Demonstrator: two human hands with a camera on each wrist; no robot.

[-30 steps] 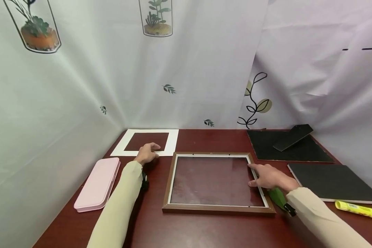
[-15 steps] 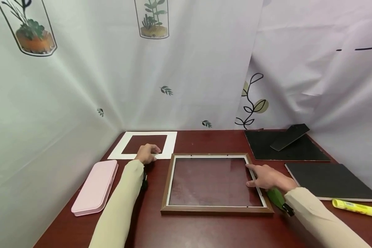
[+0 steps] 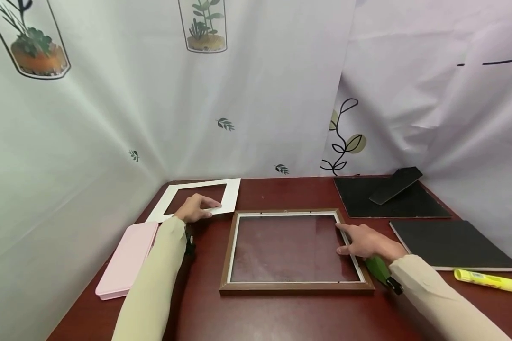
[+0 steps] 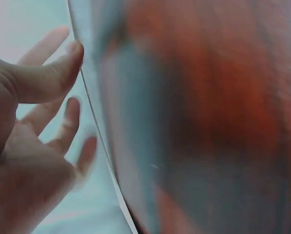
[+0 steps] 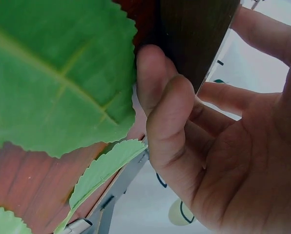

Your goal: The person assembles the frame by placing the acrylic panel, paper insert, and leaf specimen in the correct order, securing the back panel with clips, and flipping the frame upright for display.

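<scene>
My left hand (image 3: 194,208) pinches the near edge of a white picture mat (image 3: 231,195), a card border with a rectangular cut-out. The mat's right side is tilted up off the table. In the left wrist view the thumb (image 4: 52,80) lies at the mat's edge, with other fingers past that edge; much there is blurred. A brown picture frame (image 3: 296,287) with a clear pane lies in the middle. My right hand (image 3: 364,240) rests on its right side, index finger and thumb extended over the inner edge. The right wrist view shows the other fingers bent and holding nothing visible.
At the left lies a pink case (image 3: 125,260). A black backing board (image 3: 356,196) with a stand leg (image 3: 397,185) is at the back right. Nearer are a dark flat book or board (image 3: 452,244) and a yellow tube (image 3: 486,280). Green leaves (image 5: 62,73) hang by my right wrist.
My left hand has taken hold of the mat, whose right side has risen from the table. The right hand stays on the frame. The head view has shifted slightly.
</scene>
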